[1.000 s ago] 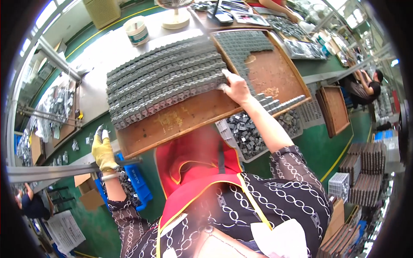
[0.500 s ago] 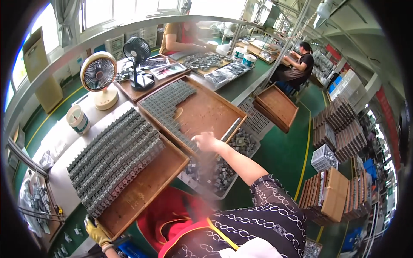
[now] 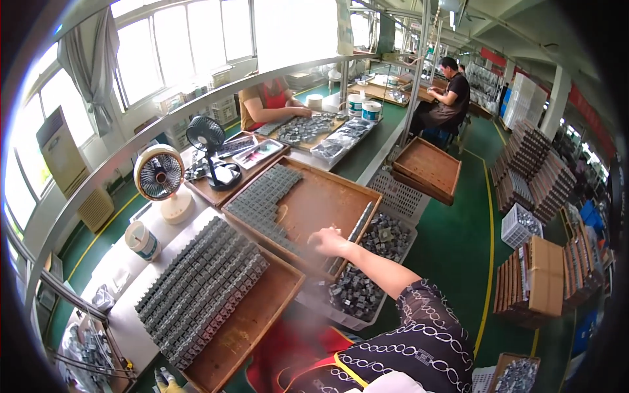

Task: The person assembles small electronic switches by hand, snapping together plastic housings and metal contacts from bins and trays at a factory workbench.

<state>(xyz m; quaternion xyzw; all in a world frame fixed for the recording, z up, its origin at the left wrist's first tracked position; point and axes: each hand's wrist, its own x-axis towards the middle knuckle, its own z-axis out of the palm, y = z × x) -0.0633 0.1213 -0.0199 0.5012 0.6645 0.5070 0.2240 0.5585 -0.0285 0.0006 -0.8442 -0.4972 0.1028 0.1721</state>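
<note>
My right hand (image 3: 329,243), bare with curled fingers, is over the near edge of a wooden tray (image 3: 321,208). Whatever is in its fingers, if anything, is too small to make out. Rows of small grey metal parts (image 3: 262,196) cover the tray's left side, and a single row (image 3: 360,223) runs along its right edge. My left hand (image 3: 169,382), in a yellow glove, shows only partly at the lower edge, its fingers apart beside the corner of a nearer wooden tray (image 3: 226,350). Long rows of grey metal parts (image 3: 203,288) fill much of that tray.
White plastic baskets (image 3: 398,278) hold loose metal parts right of the trays. Two fans (image 3: 160,173) and a white tub (image 3: 142,240) stand at left. Across the bench a person (image 3: 268,105) handles parts; another (image 3: 449,98) sits farther off. Stacked trays (image 3: 524,170) line the right.
The whole view has tilted, so the bench sits lower and farther right. My gloved left hand has slipped mostly out of the lower edge. My right hand stays near the far tray's near edge.
</note>
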